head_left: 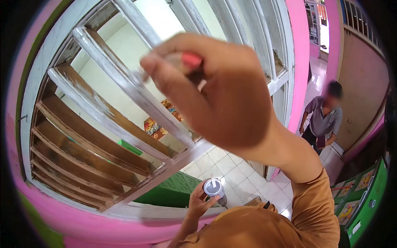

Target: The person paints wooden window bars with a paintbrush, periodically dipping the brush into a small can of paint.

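My right hand (231,95) is raised close to the camera, its fingers closed on a paintbrush; the red part of its handle (192,60) shows between them. Most of the brush is hidden by the hand or blurred. Just beyond its tip is a wooden slat (120,78) coated in wet-looking grey-white paint. Down by my waist, my left hand (198,201) grips a small paint can (214,188) from the side. Grey paint fills the can, and a pale stick (213,180) stands in it. Lower slats (82,161) in the same frame are bare brown wood.
A pink wall (124,227) surrounds the slatted window frame. Behind the slats lie a tiled floor (221,165) and a patterned cloth (159,124). A person in a grey shirt (324,115) stands to the right, near a green cabinet (359,202).
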Available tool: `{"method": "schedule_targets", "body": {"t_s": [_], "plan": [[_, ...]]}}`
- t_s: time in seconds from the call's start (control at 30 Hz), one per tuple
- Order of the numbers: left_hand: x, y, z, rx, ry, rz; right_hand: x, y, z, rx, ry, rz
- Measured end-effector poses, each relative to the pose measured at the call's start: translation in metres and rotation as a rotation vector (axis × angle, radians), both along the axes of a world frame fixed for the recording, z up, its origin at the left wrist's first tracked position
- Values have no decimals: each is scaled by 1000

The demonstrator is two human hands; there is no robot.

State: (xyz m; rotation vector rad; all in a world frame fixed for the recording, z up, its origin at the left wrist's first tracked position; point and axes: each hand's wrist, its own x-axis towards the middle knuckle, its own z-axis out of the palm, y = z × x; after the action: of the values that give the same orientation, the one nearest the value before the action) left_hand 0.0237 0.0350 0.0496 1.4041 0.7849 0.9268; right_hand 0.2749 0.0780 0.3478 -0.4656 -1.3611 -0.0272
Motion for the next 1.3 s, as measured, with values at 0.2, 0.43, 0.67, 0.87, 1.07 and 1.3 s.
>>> {"method": "schedule_targets", "body": {"t_s": [0.2,0.43,0.67,0.87,1.07,1.3], "plan": [[0,2,0,-8,-26,13,10,-7,16,-66,53,-90],[3,3,4,-38,-13,22,4,16,22,88,49,6],[5,6,-2,-28,-37,42,9,-3,8,-134,-74,-23],[7,7,0,-53,-58,45,5,15,33,196,-7,-57],[8,7,-1,-39,-7,86,8,9,25,77,-98,-90],[7,8,1,-52,-27,53,6,16,60,181,-6,-48]]}}
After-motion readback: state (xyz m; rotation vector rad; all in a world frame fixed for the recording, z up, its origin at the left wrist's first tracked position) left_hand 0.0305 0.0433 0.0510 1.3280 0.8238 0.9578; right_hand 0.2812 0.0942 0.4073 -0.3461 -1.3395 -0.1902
